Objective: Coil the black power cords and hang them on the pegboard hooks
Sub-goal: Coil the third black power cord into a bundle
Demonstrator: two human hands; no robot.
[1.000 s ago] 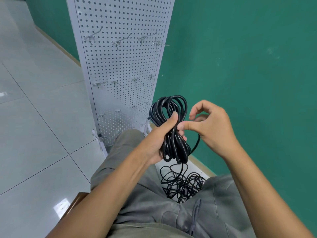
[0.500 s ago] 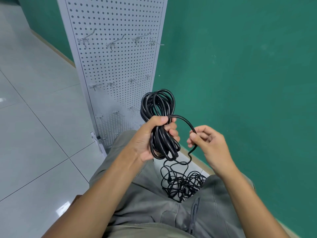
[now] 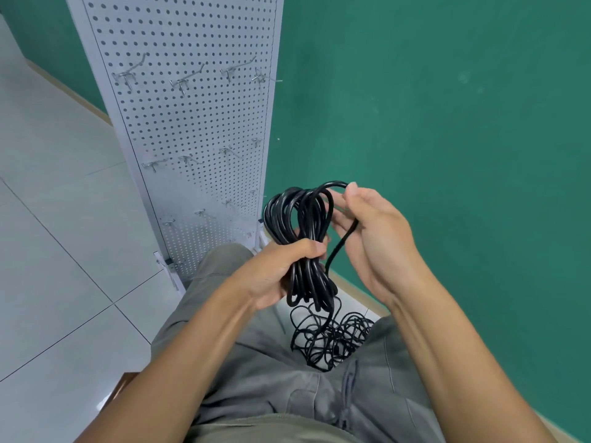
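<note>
Since half a second ago the right hand [image 3: 372, 238] was down low pinching the free strand, the change is pretty clear in the head view: it's now lifted up level with the top of the coil [image 3: 302, 238] and is laying another loop over it, the strand arching from the bundle's top to its fingertips and running down across its palm. The fingers look only loosely curled round that strand, guiding it more than clamping it. The left hand [image 3: 281, 270] grips the middle of the bundle, thumb across the front, same as before. So my read is one more wrap is going on and the coiling isn't finished, because a messy heap of loose cord [image 3: 329, 340] is on the floor between the knees, just below the coil, with the free strand trailing down into it. Room-wise: the pegboard [image 3: 192, 129] stands right ahead and slightly left, past the left knee, with rows of hooks [image 3: 185, 83] that all look bare, so there are plenty of spots to hang it. The green wall [image 3: 447, 123] is close on the right, so the right elbow doesn't have much swing that way. The tiled floor [image 3: 64, 251] to the left is the open side. Only one view here, so that's all I've got.
</note>
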